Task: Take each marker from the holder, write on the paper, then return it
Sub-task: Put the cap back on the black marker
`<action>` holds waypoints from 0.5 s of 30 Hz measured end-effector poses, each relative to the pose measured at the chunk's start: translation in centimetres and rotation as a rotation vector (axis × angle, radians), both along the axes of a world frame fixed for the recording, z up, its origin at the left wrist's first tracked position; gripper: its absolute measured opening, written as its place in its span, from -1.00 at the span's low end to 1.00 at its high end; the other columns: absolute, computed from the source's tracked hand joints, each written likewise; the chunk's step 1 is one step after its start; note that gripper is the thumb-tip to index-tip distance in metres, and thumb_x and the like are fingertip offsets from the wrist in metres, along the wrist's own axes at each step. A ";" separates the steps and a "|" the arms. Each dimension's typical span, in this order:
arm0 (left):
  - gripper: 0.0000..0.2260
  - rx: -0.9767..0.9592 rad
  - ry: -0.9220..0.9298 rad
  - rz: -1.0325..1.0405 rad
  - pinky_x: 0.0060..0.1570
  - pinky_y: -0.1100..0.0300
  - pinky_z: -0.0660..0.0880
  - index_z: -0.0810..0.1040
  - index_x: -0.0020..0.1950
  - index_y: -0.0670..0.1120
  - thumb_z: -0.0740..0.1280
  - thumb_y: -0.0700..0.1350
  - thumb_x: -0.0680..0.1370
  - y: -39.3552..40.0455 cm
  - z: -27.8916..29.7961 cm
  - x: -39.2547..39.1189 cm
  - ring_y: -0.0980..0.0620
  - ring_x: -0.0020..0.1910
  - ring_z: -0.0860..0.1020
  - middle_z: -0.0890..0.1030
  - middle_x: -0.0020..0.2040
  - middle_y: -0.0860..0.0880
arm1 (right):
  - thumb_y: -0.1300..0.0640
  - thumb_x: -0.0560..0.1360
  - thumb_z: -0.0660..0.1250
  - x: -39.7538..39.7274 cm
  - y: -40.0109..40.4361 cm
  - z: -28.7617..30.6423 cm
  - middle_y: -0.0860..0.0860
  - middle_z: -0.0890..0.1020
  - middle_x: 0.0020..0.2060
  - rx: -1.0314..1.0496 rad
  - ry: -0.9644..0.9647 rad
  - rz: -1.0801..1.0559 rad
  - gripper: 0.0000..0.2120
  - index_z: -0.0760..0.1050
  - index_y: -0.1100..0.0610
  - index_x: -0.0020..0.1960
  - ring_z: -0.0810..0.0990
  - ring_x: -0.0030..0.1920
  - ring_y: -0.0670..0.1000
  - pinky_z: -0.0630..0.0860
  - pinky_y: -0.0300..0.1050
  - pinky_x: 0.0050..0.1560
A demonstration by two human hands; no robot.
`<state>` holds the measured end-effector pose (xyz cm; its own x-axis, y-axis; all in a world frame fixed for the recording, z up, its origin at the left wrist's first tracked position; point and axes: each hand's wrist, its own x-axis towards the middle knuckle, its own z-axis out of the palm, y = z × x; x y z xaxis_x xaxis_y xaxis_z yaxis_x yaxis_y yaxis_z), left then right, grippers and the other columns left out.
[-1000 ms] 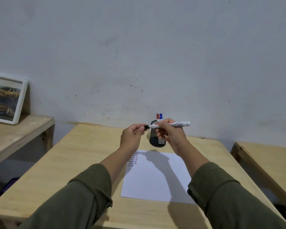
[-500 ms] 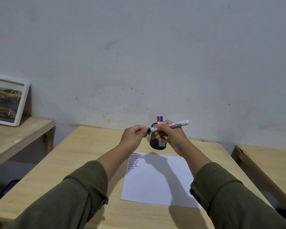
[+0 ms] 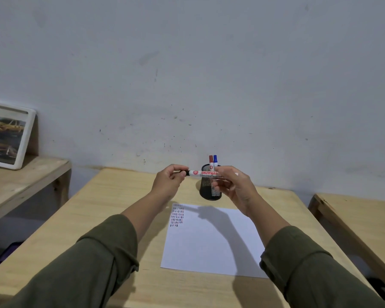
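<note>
left hand [image 3: 168, 183] pinches black cap end of marker [image 3: 201, 173] | right hand [image 3: 233, 188] grips barrel, marker level above bench [image 3: 111, 203] | holder [image 3: 210, 186] behind: red, blue markers upright | paper [image 3: 211, 241] near

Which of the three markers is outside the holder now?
The black-capped marker, held level between both hands. The red-capped marker and blue-capped marker stand upright in the mesh holder.
</note>
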<state>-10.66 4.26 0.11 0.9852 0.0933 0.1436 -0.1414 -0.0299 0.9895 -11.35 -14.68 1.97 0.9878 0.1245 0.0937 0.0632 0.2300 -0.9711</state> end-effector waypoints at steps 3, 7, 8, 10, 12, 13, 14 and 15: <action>-0.77 -0.008 -0.023 0.028 -0.22 0.23 0.36 0.58 -0.11 0.10 0.27 -0.23 0.56 0.2 0.7 0.8 0.09 -0.26 0.39 0.54 -0.22 0.01 | 0.30 0.48 0.35 0.0 -0.8 -0.2 0.13 0.59 -0.27 -0.116 0.005 0.014 -0.95 0.56 0.28 -0.07 0.61 -0.36 -0.01 0.59 -0.23 -0.25; -0.80 -0.001 -0.057 0.021 -0.12 0.21 0.39 0.57 0.05 0.12 0.27 -0.17 0.56 -1.1 2.0 1.7 0.12 -0.23 0.44 0.58 -0.19 0.05 | 0.35 0.46 0.36 0.2 -0.7 -0.4 0.11 0.64 -0.24 -0.187 0.015 0.064 -0.77 0.53 0.29 0.12 0.64 -0.34 0.05 0.61 -0.19 -0.24; -0.80 0.002 -0.054 0.008 -0.09 0.21 0.40 0.55 0.11 0.10 0.27 -0.16 0.55 -1.5 2.4 1.8 0.13 -0.19 0.49 0.60 -0.18 0.07 | 0.34 0.46 0.36 0.2 -0.6 -0.3 0.08 0.66 -0.24 -0.206 0.008 0.081 -0.70 0.51 0.25 0.19 0.65 -0.31 0.07 0.60 -0.18 -0.23; -0.74 -0.001 -0.050 -0.028 -0.07 0.22 0.41 0.50 0.21 0.07 0.30 -0.13 0.54 -2.4 3.0 2.0 0.14 -0.11 0.54 0.64 -0.12 0.05 | 0.33 0.46 0.37 0.5 -0.5 -0.4 0.04 0.70 -0.24 -0.266 -0.022 0.111 -0.56 0.44 0.11 0.30 0.68 -0.25 0.05 0.60 -0.19 -0.20; -0.70 0.009 -0.052 -0.068 -0.06 0.24 0.41 0.46 0.26 0.06 0.33 -0.10 0.53 -3.1 3.5 2.4 0.15 -0.06 0.56 0.65 -0.05 0.02 | 0.30 0.46 0.39 1.0 -0.5 -0.8 -0.02 0.71 -0.26 -0.346 -0.072 0.116 -0.43 0.33 -0.03 0.39 0.68 -0.20 -0.06 0.56 -0.18 -0.11; -0.68 0.027 -0.051 -0.080 -0.02 0.23 0.41 0.45 0.27 0.05 0.33 -0.07 0.53 -3.4 3.7 2.7 0.14 -0.04 0.56 0.65 -0.02 0.01 | 0.28 0.46 0.39 1.3 -0.5 -0.9 -0.05 0.70 -0.28 -0.378 -0.096 0.108 -0.38 0.28 -0.06 0.42 0.67 -0.20 -0.11 0.52 -0.17 -0.06; -0.68 0.049 -0.047 -0.079 0.04 0.20 0.41 0.44 0.28 0.05 0.32 -0.04 0.53 -3.6 3.6 3.1 0.12 0.01 0.56 0.66 0.01 0.00 | 0.28 0.47 0.39 1.8 -0.6 -0.9 -0.06 0.69 -0.30 -0.387 -0.113 0.091 -0.35 0.24 -0.08 0.45 0.65 -0.22 -0.13 0.48 -0.20 -0.05; -0.68 0.075 -0.037 -0.064 0.11 0.17 0.41 0.44 0.28 0.06 0.30 0.00 0.54 -3.8 3.5 3.5 0.09 0.08 0.57 0.66 0.06 0.01 | 0.30 0.47 0.37 2.2 -0.7 -0.9 -0.05 0.68 -0.31 -0.381 -0.124 0.062 -0.32 0.20 -0.09 0.47 0.63 -0.25 -0.14 0.47 -0.22 -0.07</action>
<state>-7.15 0.51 3.60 0.9827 0.0183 0.1841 -0.1816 -0.0930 0.9790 -9.10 -15.42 1.04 0.9615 0.2322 0.1473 0.1824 -0.1379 -0.9735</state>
